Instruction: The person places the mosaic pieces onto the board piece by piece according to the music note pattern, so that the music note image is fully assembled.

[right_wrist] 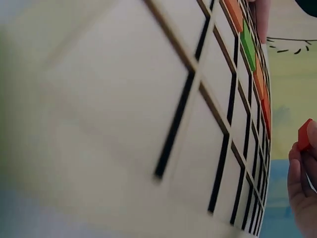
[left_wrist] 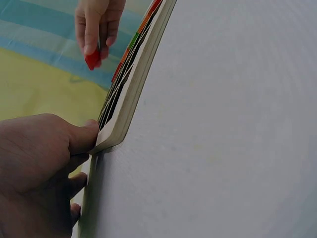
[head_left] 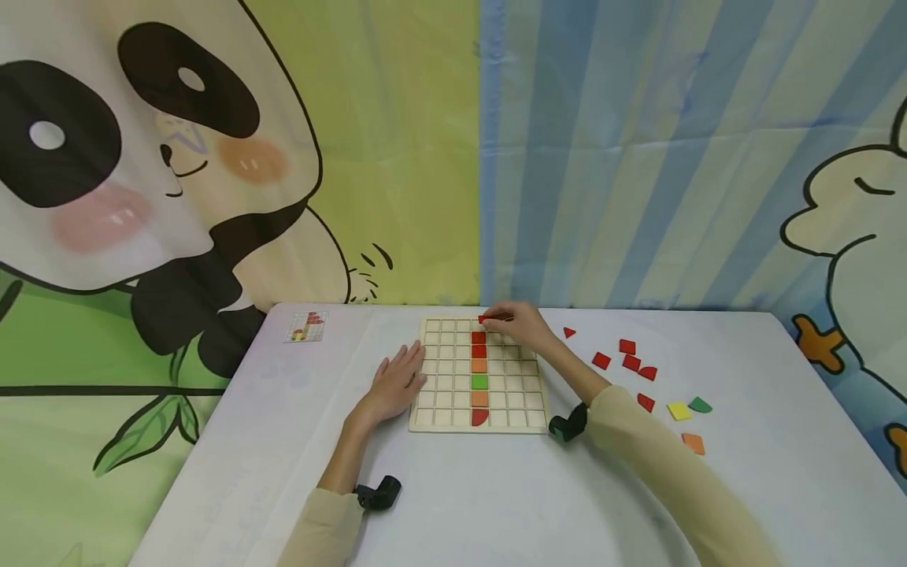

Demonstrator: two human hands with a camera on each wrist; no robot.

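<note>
A pale grid board (head_left: 445, 398) lies on the white table. One column holds red tiles (head_left: 479, 338), orange tiles (head_left: 479, 365), a green tile (head_left: 479, 382) and, nearest me, a rounded red piece (head_left: 479, 417). My right hand (head_left: 516, 321) is over the board's far edge, pinching a small red tile (right_wrist: 304, 135) between thumb and fingers; the left wrist view shows that red tile (left_wrist: 91, 59) too. Against the board's left edge rests my left hand (head_left: 395, 383), fingers extended in the head view. Its thumb (left_wrist: 84, 136) touches the rim in the left wrist view.
Right of the board lie several loose pieces: red squares (head_left: 627, 346), a red triangle (head_left: 569, 332), red rounded pieces (head_left: 646, 402), a yellow piece (head_left: 679, 411), a green one (head_left: 700, 405) and an orange one (head_left: 694, 443). A patterned card (head_left: 306, 327) sits far left. A printed curtain (head_left: 425, 157) hangs behind.
</note>
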